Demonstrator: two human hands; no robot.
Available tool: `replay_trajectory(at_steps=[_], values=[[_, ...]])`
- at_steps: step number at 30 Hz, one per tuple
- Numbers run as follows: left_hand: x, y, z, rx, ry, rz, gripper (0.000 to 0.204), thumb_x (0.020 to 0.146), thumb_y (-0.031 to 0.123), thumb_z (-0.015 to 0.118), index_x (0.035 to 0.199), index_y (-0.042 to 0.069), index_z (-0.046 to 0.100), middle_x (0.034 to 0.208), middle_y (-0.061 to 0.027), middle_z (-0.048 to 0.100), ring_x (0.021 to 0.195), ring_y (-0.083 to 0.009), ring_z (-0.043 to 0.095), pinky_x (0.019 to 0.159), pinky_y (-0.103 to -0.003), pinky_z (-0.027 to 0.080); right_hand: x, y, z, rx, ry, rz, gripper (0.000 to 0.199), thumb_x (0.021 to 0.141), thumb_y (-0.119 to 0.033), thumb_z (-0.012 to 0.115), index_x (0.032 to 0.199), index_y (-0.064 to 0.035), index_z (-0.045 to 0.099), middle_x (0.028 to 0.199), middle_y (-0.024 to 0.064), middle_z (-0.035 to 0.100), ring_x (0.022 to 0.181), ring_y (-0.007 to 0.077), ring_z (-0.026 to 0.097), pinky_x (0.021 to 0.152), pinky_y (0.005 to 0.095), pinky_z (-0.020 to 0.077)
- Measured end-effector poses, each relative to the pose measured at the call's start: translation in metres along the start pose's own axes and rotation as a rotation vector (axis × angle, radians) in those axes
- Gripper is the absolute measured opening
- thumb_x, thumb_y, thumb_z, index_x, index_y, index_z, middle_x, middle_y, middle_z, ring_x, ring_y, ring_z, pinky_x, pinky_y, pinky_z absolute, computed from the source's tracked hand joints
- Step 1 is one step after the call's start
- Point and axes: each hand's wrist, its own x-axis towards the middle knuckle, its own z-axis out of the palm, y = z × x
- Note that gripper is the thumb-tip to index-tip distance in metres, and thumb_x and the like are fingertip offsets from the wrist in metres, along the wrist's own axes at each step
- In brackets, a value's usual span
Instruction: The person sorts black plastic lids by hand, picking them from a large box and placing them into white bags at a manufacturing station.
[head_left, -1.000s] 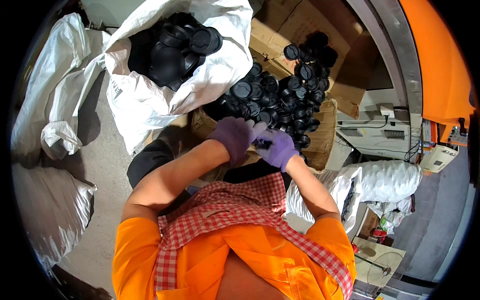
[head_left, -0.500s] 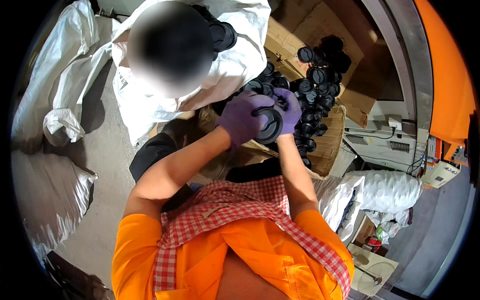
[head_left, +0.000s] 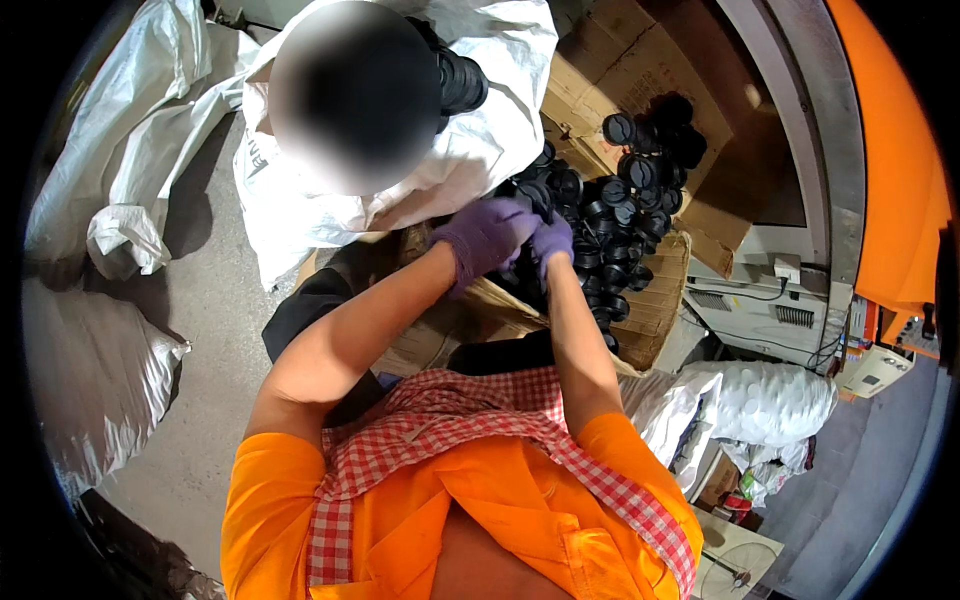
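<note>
Two gloved hands, one cardboard box (head_left: 668, 300), one open white sack (head_left: 480, 150), and black round parts (head_left: 610, 225) too many to count.

— What does the person wear on the upper body?
— A bright orange short-sleeved shirt (head_left: 420, 520), open at the collar, the sleeves ending above the elbows so both forearms are bare.
— Anything around the neck?
— A red-and-white checked cloth scarf (head_left: 470, 425), draped over the shoulders; one end trails down the person's right side as a narrow checked band.
— And the hands?
— The left hand (head_left: 487, 236) is covered by a thin purple disposable glove, slightly wrinkled at the wrist. The right hand (head_left: 552, 240) wears a matching purple glove, of which only part shows.
— Legs?
— Dark trousers (head_left: 310, 310), seen just beyond the left arm.
</note>
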Motion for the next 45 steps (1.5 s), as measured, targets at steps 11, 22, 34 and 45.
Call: replay_trajectory(at_steps=[11, 22, 34, 45], values=[[0.014, -0.043, 0.040, -0.019, 0.211, 0.047, 0.030, 0.076, 0.014, 0.058, 0.106, 0.010, 0.061, 0.105, -0.0150, 0.060, 0.099, -0.0292, 0.058, 0.085, -0.034, 0.046, -0.181, -0.102, -0.111, 0.635, -0.130, -0.059, 0.025, 0.086, -0.009, 0.054, 0.108, 0.0032, 0.059, 0.099, 0.0109, 0.063, 0.082, 0.0179, 0.059, 0.073, 0.0276, 0.0484], [0.002, -0.036, 0.038, -0.308, 0.012, -0.040, 0.042, 0.065, 0.010, 0.068, 0.107, 0.007, 0.060, 0.103, -0.0192, 0.062, 0.097, -0.0299, 0.061, 0.083, -0.035, 0.049, -0.181, -0.130, -0.130, -0.324, -0.527, -0.587, 0.044, 0.074, -0.020, 0.064, 0.116, -0.0075, 0.056, 0.113, 0.0151, 0.059, 0.100, 0.0324, 0.057, 0.087, 0.0363, 0.0454], [-0.025, -0.012, 0.039, -0.519, -0.089, 0.549, 0.044, 0.075, 0.015, 0.061, 0.115, 0.001, 0.050, 0.101, -0.0131, 0.061, 0.089, -0.0231, 0.061, 0.079, -0.032, 0.049, -0.154, -0.098, -0.159, 0.551, -0.877, -0.211, 0.022, 0.068, -0.009, 0.066, 0.087, 0.0001, 0.061, 0.080, 0.0102, 0.062, 0.067, 0.0192, 0.059, 0.063, 0.0299, 0.0471], [-0.017, 0.016, 0.026, -0.008, 0.411, 0.383, 0.058, 0.066, 0.014, 0.070, 0.120, 0.006, 0.049, 0.102, -0.0084, 0.057, 0.094, -0.0207, 0.056, 0.081, -0.032, 0.046, -0.095, -0.141, -0.074, 0.152, 0.447, -0.826, 0.019, 0.075, -0.003, 0.061, 0.093, -0.0030, 0.065, 0.088, 0.0057, 0.065, 0.076, 0.0164, 0.060, 0.071, 0.0279, 0.0465]])
